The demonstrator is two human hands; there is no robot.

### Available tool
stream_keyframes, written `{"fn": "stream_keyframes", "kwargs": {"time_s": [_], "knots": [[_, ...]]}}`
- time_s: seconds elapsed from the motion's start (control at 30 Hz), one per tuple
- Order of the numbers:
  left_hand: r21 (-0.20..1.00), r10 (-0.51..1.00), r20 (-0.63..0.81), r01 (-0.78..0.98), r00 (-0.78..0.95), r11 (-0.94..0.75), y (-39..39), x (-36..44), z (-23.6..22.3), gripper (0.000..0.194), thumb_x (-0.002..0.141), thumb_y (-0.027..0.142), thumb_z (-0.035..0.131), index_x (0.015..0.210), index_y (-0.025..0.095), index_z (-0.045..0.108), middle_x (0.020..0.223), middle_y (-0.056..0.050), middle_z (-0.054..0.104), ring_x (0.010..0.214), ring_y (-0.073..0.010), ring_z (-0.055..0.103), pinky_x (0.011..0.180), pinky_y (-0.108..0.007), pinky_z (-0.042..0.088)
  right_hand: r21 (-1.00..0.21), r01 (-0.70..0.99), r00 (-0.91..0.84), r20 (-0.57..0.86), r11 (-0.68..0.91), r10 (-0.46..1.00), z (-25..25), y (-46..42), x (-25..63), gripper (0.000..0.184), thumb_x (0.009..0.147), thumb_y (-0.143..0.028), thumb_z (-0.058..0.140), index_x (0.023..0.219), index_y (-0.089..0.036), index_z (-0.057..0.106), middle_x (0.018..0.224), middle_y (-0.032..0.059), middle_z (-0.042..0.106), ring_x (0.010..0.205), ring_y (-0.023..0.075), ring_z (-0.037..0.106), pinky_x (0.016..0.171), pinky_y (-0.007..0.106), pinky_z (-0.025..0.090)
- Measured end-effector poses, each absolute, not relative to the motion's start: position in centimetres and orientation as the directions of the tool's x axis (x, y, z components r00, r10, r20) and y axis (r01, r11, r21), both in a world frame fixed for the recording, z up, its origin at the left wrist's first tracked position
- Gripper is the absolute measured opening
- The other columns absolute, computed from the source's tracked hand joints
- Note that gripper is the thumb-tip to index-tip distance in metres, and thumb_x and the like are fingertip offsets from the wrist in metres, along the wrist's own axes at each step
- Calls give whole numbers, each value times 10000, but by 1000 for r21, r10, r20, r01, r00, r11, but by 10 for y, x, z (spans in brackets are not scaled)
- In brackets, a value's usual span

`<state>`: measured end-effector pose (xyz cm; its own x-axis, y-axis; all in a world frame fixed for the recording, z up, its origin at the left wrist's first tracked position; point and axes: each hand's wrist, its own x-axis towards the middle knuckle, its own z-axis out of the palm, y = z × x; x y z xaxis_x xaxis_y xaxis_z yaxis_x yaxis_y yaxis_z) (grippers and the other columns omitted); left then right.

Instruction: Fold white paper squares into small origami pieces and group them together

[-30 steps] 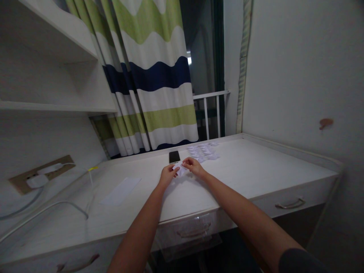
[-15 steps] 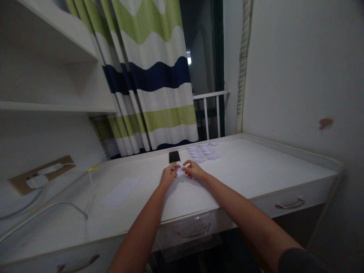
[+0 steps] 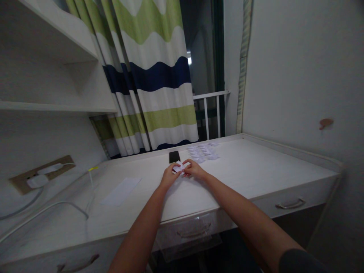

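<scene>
Between my two hands is a small piece of folded white paper (image 3: 178,167), held just above the desk. My left hand (image 3: 168,176) pinches its left side with thumb and fingers. On the other side, my right hand (image 3: 195,169) grips the paper's right edge, its fingers curled. The fingers partly cover the paper, so its exact shape is hard to make out. Behind my hands lies a dark phone (image 3: 174,157), and to its right several small folded white paper pieces (image 3: 203,152) rest in rows.
A flat white sheet of paper (image 3: 121,191) lies on the white desk (image 3: 256,167) at left. White cables (image 3: 62,203) run along the left side from a wall socket with plugs (image 3: 38,181). A striped curtain (image 3: 165,83) hangs behind the desk.
My fingers have shifted slightly on the folded paper, and more of it shows between my hands. The phone, the sheet and the rows of folded pieces stay put.
</scene>
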<state>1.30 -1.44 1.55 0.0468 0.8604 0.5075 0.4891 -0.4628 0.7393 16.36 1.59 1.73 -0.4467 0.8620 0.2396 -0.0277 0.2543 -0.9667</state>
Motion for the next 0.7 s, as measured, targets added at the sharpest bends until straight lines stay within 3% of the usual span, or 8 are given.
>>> {"fn": "stream_keyframes", "kwargs": {"time_s": [0.4, 0.7], "knots": [[621, 804, 591, 605, 57, -499, -15, 14, 15, 209, 625, 185, 540, 831, 191, 505, 692, 37, 519, 570, -94, 481, 538, -202, 376, -892, -85, -473, 429, 444, 770, 13, 21, 159, 245, 581, -180, 582, 801, -168, 474, 423, -100, 477, 389, 81, 502, 414, 174, 373], [609, 798, 598, 606, 73, -512, -20, 18, 19, 188, 641, 190, 536, 828, 195, 513, 775, 15, 549, 603, -96, 496, 563, -212, 392, -894, -104, -450, 433, 436, 781, 13, 22, 157, 207, 560, -194, 600, 727, -164, 480, 421, -82, 498, 389, 86, 501, 411, 184, 374]]}}
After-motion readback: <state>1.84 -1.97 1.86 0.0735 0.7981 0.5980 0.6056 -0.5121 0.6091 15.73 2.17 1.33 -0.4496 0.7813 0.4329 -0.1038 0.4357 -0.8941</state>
